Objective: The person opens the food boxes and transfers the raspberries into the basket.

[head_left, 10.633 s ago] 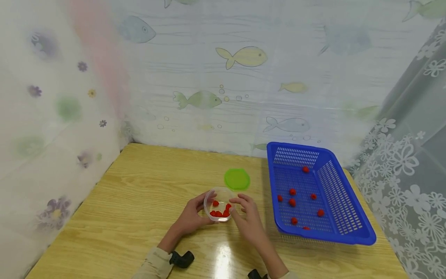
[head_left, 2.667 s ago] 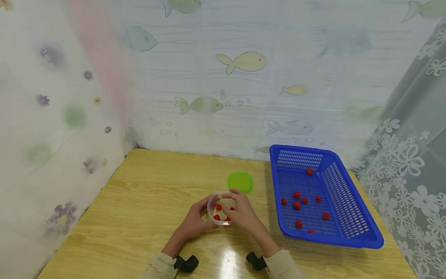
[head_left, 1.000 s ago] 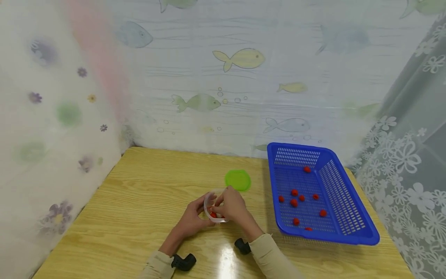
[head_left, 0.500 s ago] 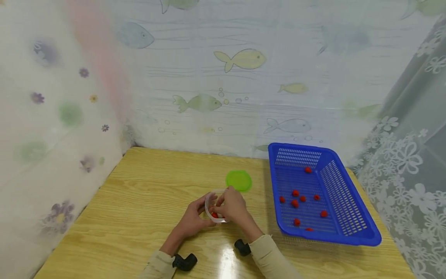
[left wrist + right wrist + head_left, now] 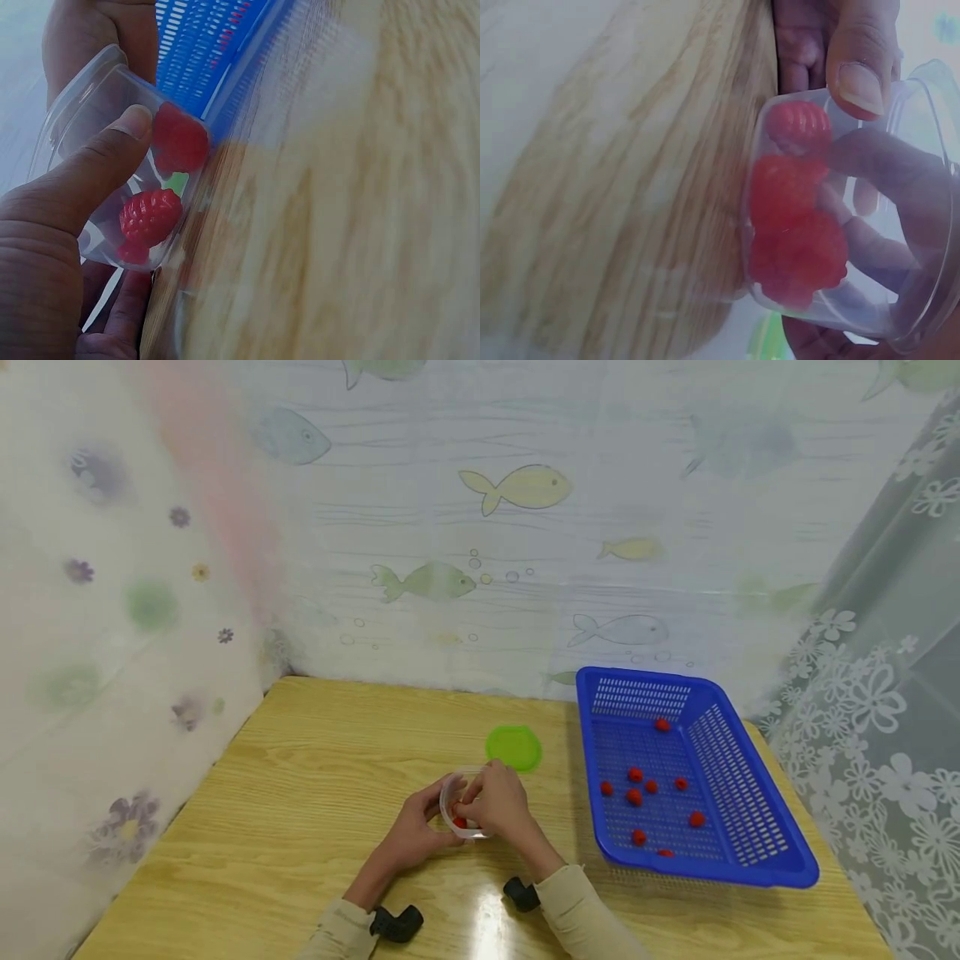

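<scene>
My left hand (image 5: pixel 416 831) grips a clear plastic tub (image 5: pixel 476 835) low over the table, its thumb (image 5: pixel 97 169) along the outer wall. The tub holds several bumpy red raspberries (image 5: pixel 150 217), also visible through its side in the right wrist view. My right hand (image 5: pixel 501 800) reaches in over the rim with curled fingers. Its fingertips (image 5: pixel 844 154) meet at a raspberry (image 5: pixel 799 124) inside the tub. From above, the right hand covers part of the tub and its contents.
Right of the hands stands a blue slotted basket (image 5: pixel 588 760) with several red raspberries (image 5: pixel 634 797) spread on its floor. A green lid (image 5: pixel 513 747) lies just behind the tub on the wooden table (image 5: pixel 337 743). Fish-patterned sheeting (image 5: pixel 420 635) hangs behind the table.
Since the earliest frame, one more raspberry lies in the basket, and fewer showed in the tub. My right hand has moved from the tub's right edge down into it. The last second shows little movement.
</scene>
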Available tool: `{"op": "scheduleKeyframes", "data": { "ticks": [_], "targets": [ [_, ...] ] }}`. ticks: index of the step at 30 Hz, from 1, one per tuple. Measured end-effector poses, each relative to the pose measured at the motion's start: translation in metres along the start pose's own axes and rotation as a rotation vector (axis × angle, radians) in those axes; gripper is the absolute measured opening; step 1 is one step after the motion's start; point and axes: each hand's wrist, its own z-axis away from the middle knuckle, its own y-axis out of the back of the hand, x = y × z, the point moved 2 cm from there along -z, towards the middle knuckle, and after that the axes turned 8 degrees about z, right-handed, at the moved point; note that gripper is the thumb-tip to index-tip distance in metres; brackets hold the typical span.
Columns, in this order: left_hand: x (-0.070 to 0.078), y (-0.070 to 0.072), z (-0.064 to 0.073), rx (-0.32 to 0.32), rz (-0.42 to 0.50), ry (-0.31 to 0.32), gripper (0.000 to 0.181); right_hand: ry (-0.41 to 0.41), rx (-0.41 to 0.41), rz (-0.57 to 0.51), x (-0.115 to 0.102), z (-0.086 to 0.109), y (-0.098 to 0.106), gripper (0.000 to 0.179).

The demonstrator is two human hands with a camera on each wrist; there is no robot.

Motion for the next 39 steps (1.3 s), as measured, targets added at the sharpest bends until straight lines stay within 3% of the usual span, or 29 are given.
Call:
{"op": "scheduleKeyframes", "data": {
  "ticks": [5,21,30,39],
  "targets": [
    [-0.001,0.001,0.001,-0.003,-0.020,-0.032,0.084,0.009,0.014,-0.097,0.004,0.001,-0.001,0.014],
    [-0.001,-0.004,-0.001,-0.022,0.004,0.000,0.087,0.060,0.006,-0.404,0.017,0.007,0.004,0.018],
    [0.002,-0.002,-0.001,-0.023,0.010,-0.010,0.089,0.019,0.040,-0.455,0.019,0.014,0.007,0.016],
    [0.004,-0.001,-0.001,-0.017,0.018,0.002,0.088,-0.059,0.166,-0.464,0.012,0.029,0.024,0.013]
  ]
}}
